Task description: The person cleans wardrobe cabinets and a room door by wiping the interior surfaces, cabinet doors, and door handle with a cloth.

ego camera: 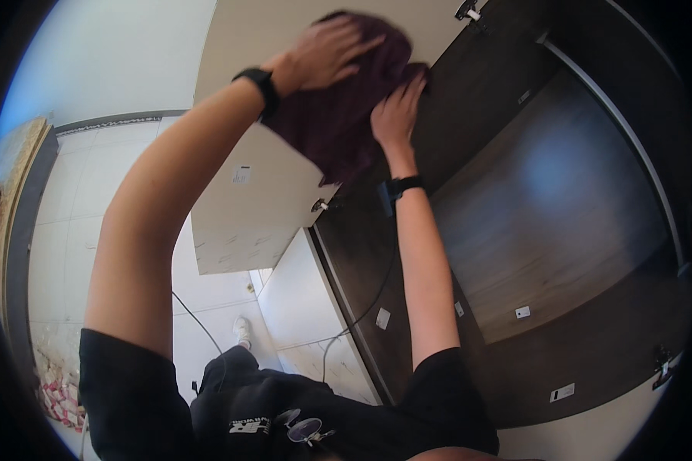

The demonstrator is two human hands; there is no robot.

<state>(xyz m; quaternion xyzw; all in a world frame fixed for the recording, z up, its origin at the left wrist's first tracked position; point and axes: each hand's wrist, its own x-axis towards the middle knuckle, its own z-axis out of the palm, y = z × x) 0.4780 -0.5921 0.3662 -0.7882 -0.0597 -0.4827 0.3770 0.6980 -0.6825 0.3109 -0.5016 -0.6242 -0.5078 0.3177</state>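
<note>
A dark purple cloth (346, 115) is spread against the inner face of a light cabinet door (236, 213), which stands swung out from a dark wood-grain wardrobe interior (525, 230). My left hand (328, 52) lies flat on the upper part of the cloth, fingers apart and slightly blurred. At the cloth's right edge, my right hand (398, 115) touches it with its fingers stretched upward; part of the cloth bunches by the fingertips. Whether the right fingers grip the fabric is unclear. Each wrist wears a black band.
Metal hinges (320, 205) join the door to the wardrobe. A metal hanging rail (628, 127) crosses the interior at right. A thin black cable (375, 305) runs down from my right wrist. White drawer fronts or panels (305, 294) stand below, and pink-and-white litter (63, 400) lies at lower left.
</note>
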